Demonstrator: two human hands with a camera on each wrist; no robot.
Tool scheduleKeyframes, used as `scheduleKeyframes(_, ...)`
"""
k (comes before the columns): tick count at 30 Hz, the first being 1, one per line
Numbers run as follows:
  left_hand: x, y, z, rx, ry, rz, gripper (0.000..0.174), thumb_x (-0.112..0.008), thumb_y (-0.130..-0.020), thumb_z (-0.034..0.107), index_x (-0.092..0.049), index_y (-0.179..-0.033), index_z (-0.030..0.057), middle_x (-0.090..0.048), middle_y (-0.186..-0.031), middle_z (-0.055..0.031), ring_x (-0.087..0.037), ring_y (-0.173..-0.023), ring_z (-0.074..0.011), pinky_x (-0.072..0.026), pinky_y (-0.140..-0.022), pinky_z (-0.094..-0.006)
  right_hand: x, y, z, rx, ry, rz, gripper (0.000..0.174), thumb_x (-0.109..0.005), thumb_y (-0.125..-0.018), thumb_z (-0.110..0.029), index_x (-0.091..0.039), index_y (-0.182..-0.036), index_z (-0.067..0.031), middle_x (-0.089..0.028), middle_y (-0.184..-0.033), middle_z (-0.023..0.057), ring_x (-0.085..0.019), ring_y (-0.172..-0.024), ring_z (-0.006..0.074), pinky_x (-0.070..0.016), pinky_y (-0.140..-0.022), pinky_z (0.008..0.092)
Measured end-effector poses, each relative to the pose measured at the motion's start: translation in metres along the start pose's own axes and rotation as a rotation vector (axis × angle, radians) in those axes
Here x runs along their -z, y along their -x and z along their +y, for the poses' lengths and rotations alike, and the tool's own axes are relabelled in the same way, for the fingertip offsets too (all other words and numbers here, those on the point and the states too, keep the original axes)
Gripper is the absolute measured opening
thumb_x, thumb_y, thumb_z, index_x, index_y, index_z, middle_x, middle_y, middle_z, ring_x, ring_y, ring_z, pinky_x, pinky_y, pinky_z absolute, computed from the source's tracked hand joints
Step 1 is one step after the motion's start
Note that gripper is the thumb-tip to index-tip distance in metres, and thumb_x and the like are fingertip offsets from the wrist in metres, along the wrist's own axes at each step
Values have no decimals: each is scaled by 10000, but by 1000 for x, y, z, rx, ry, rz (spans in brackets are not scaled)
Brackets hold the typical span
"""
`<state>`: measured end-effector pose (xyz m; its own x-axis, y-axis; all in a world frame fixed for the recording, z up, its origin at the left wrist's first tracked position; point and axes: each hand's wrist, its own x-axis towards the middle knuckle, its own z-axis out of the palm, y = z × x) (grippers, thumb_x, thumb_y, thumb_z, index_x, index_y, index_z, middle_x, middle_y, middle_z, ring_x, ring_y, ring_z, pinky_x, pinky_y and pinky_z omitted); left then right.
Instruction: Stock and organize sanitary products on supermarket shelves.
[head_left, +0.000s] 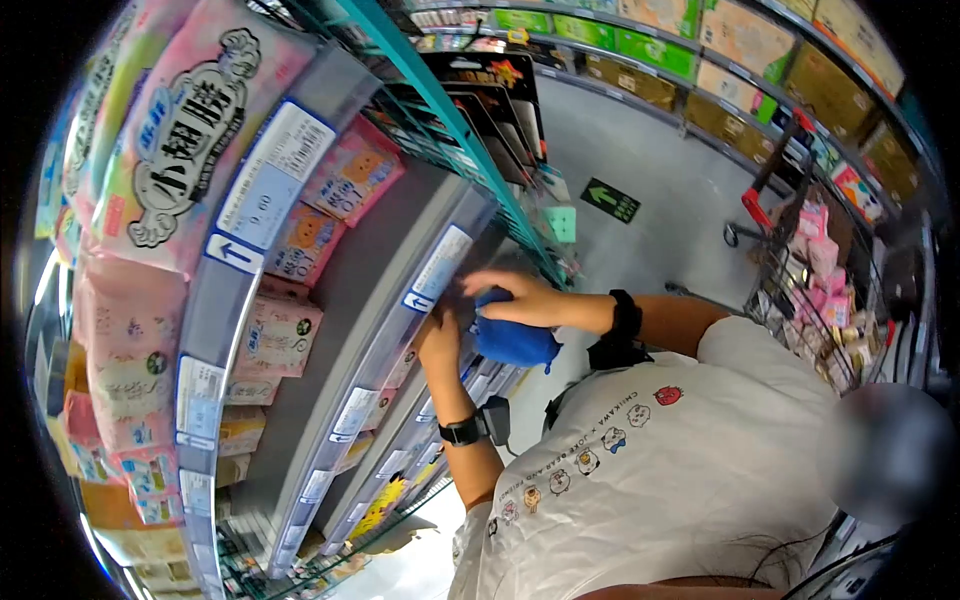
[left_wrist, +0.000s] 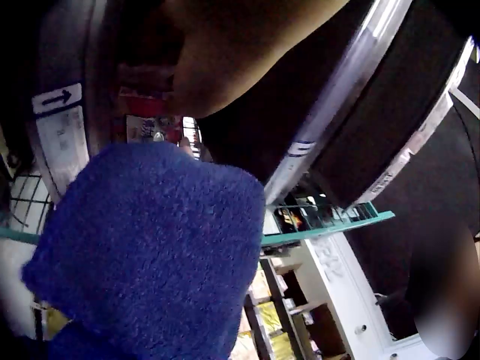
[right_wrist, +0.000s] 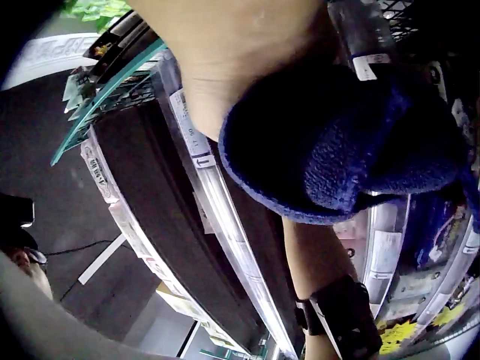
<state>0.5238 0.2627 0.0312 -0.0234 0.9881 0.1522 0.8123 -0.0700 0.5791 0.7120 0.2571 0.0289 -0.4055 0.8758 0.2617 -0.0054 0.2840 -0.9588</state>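
My right hand (head_left: 520, 303) holds a fuzzy blue cloth (head_left: 515, 342), its fingers reaching over the upper side toward the shelf edge. A thin cord end sticks out at the cloth's lower corner. Close by, at the labelled shelf edge (head_left: 400, 325), is my left hand (head_left: 438, 347), wrist strapped in black; its fingertips are hidden. The bunched cloth (left_wrist: 154, 247) fills much of the left wrist view. In the right wrist view the cloth (right_wrist: 337, 176) hangs below the right hand (right_wrist: 240, 45), showing a folded, hemmed edge.
Pink and white packs (head_left: 280, 330) line the left shelves, with a large pink pack (head_left: 195, 130) nearest. A teal wire rack (head_left: 440, 90) closes the shelf end. Behind on the right stands a shopping cart (head_left: 830, 300) loaded with packages. A green arrow sign (head_left: 610, 200) lies on the floor.
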Motion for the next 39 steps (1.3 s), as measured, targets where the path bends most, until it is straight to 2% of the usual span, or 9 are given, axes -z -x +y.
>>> scheduleKeyframes(3,1,27,9,-146,67,213,313,-540,-849,181,-562,-1093,-13,-599,-1028,-232,-584,-917,-368,-433,-812,-403,-4,39,-8,-32,-144,-69,413,-563,-806,-141,-540,-1212,-67,-618,-1067,106,-570,-1003,166,-415,-875,286)
scheduleKeyframes(10,-31,85,55,-248,527,-124,213,-510,-851,16,-580,-1051,-7,-634,-960,-100,-613,-789,-168,-477,-724,-273,-17,133,43,-478,-502,136,317,-558,-844,-203,-598,-1114,-42,-617,-1009,94,-577,-954,163,-440,-860,312)
scheduleKeyframes(14,-81,114,86,-226,686,-400,190,-511,-915,116,-583,-1030,-17,-636,-935,-90,-594,-810,-120,-471,-727,-252,-7,201,69,-358,-641,478,230,-557,-856,-253,-621,-945,-51,-635,-849,69,-616,-716,168,-508,-672,328)
scheduleKeyframes(18,-163,143,108,138,1169,-702,181,-507,-877,85,-574,-1036,30,-641,-881,-79,-595,-708,-124,-443,-650,-223,37,273,64,-669,-1301,793,229,-578,-842,-292,-618,-870,-69,-634,-770,43,-611,-625,160,-519,-613,328)
scheduleKeyframes(21,-215,176,133,560,1345,-841,231,-529,-879,161,-529,-1070,30,-559,-892,-64,-553,-721,-154,-454,-613,-226,65,346,67,-602,-1273,940,302,-602,-828,-325,-601,-968,-58,-636,-887,65,-622,-745,171,-517,-706,320)
scheduleKeyframes(23,-261,204,139,704,1371,-927,256,-549,-854,162,-529,-1075,35,-550,-925,-75,-549,-734,-160,-456,-637,-239,74,406,69,-212,-177,1034,360,-594,-834,-352,-574,-1049,-64,-618,-978,76,-609,-854,176,-496,-784,325)
scheduleKeyframes(25,-291,240,163,783,1298,-1025,284,-568,-830,176,-532,-1080,45,-551,-935,-70,-540,-737,-168,-457,-649,-272,81,466,74,-114,225,1037,412,-613,-826,-324,-527,-1138,-69,-581,-1078,88,-576,-966,186,-468,-852,337)
scheduleKeyframes(29,-329,301,226,762,1063,-1333,374,-530,-864,233,-490,-1186,46,-522,-1078,-81,-511,-883,-191,-435,-712,-292,105,558,19,-242,-526,1262,568,-711,-739,-110,-451,-1242,-63,-525,-1190,94,-524,-1084,209,-427,-916,366)
scheduleKeyframes(39,-390,377,364,298,760,-1703,246,-532,-870,188,-533,-1078,57,-579,-966,-62,-561,-805,-155,-433,-671,-267,151,704,3,78,-1163,1769,187,-517,-868,-218,-599,-876,-51,-622,-783,68,-627,-727,193,-524,-715,347)
